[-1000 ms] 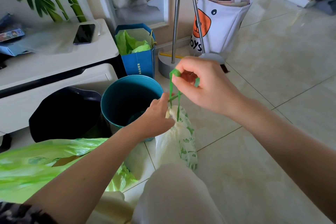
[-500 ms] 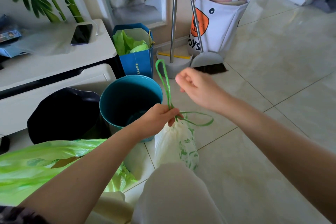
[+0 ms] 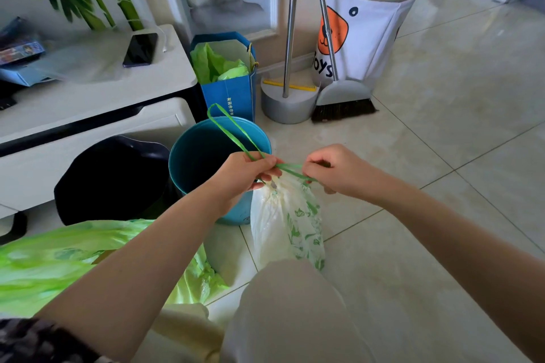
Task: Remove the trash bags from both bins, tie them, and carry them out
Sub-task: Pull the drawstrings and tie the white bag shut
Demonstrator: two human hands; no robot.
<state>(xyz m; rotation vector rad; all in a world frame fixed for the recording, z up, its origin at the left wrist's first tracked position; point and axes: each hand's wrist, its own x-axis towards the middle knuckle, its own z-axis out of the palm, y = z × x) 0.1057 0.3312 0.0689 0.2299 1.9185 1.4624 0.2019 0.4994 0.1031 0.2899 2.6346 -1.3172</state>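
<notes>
Head view shows the white trash bag standing just right of the teal bin, its green drawstring running horizontally between the left hand and right hand, both pinching it directly above the bag's gathered neck.

1 head-worn camera looks forward and down, close over the tiled floor.

The white fabric bin reads "oys" (first letter hidden).
</notes>
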